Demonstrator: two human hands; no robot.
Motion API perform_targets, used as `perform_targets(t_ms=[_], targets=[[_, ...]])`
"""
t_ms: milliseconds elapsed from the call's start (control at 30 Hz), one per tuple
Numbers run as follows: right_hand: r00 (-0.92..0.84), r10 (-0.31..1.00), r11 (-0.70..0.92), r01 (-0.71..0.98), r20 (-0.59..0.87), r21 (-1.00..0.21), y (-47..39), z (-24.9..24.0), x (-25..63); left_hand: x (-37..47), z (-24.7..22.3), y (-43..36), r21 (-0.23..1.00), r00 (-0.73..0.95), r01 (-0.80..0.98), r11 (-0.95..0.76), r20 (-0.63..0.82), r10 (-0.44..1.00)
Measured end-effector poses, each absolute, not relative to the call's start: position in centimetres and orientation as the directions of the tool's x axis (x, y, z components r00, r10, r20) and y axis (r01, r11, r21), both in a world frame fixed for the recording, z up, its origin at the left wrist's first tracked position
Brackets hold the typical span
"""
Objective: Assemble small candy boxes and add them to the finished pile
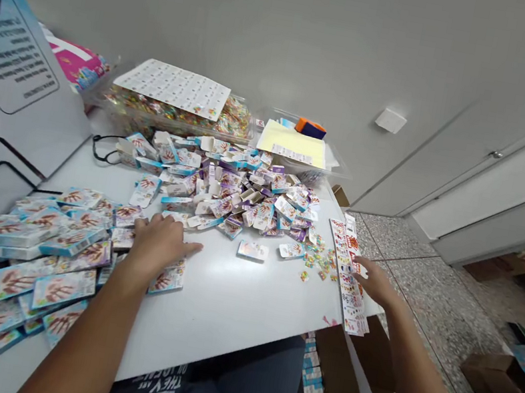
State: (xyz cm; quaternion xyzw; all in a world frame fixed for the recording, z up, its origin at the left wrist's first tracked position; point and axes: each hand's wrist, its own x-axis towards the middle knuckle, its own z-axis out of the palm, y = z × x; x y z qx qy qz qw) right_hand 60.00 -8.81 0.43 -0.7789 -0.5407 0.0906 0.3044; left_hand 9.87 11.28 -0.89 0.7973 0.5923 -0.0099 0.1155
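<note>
My left hand (157, 247) lies over small printed cardboard boxes at the left of the table, thumb stretched out to the right. Its fingers are apart, and no grip on a box shows. A flat box (168, 280) lies just under and in front of its palm. At the table's right edge my right hand (373, 280) has its fingers closed at the edge of a long stack of printed sheets (347, 276). Between the hands, a single box (253, 251) and another box (291, 250) lie near a scatter of tiny colourful packets (320, 259).
Closed boxes pile up (63, 287) at the left; open-ended boxes heap (243, 193) along the back. Behind stand a clear tub of small packets (236, 117) and a tub topped with yellow paper (292, 142). An open carton (335, 385) stands below the table's right front edge.
</note>
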Motion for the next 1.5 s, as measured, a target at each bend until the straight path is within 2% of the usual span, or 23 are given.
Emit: perform_targets(t_ms=[300,500,600,700,800,867,900,1000,1067,1167,1233,1300,1367,1433,1500], targets=[[0.248,0.954,-0.111,0.814,0.169,-0.571,-6.8,-0.8,60.5,9.7,-1.4,11.0,0.278,0.361,0.912,-0.303,-0.187,0.914],[0.293,0.925,-0.146,0.862,0.242,-0.486,-7.1,-1.4,60.0,10.3,-1.1,10.4,0.284,0.385,0.900,-0.331,-0.160,0.909],[0.342,0.877,-0.178,0.883,0.337,-0.433,-7.1,-0.8,59.2,11.5,-0.8,9.5,0.308,0.432,0.867,-0.392,-0.069,0.899],[0.355,0.798,-0.170,0.908,0.487,-0.383,-7.7,1.5,57.3,13.4,-0.5,7.8,0.496,0.571,0.694,-0.522,0.062,0.818],[0.293,0.742,-0.075,0.930,0.602,-0.361,-9.3,5.0,53.5,15.6,-0.5,5.2,0.747,0.642,0.332,-0.576,0.268,0.718],[0.312,0.788,-0.045,0.889,0.531,-0.455,-10.4,7.0,50.1,16.8,-0.6,3.3,0.849,0.603,0.092,-0.521,0.369,0.707],[0.341,0.807,-0.047,0.851,0.483,-0.522,-10.8,7.8,48.2,17.2,-0.7,2.4,0.880,0.604,0.006,-0.475,0.375,0.703],[0.424,0.830,-0.045,0.699,0.362,-0.714,-10.7,8.3,42.6,18.2,-1.1,0.2,0.958,0.733,-0.125,-0.257,0.264,0.627],[0.438,0.819,-0.023,0.670,0.371,-0.742,-9.8,7.7,39.6,18.6,-1.6,-0.6,0.990,0.815,-0.113,-0.081,0.139,0.562],[0.356,0.769,0.094,0.758,0.530,-0.645,-8.1,6.3,36.9,19.3,-2.0,-1.0,0.986,0.797,-0.103,0.134,0.001,0.604],[0.168,0.789,0.246,0.794,0.591,-0.555,-7.4,5.2,35.9,19.6,-2.1,-0.7,0.957,0.746,-0.170,0.233,-0.029,0.665],[-0.064,0.819,0.384,0.800,0.571,-0.461,-7.2,4.1,35.2,19.6,-1.9,-0.1,0.906,0.687,-0.283,0.314,-0.036,0.726],[-0.223,0.836,0.438,0.821,0.501,-0.367,-7.4,3.0,34.6,19.4,-1.7,0.6,0.826,0.673,-0.383,0.414,-0.057,0.737],[-0.293,0.849,0.450,0.836,0.439,-0.313,-7.7,1.9,34.0,19.1,-1.5,1.1,0.757,0.707,-0.402,0.516,-0.102,0.700],[-0.268,0.841,0.453,0.823,0.469,-0.342,-7.8,1.1,33.5,18.9,-1.5,1.3,0.774,0.745,-0.336,0.537,-0.130,0.654]])
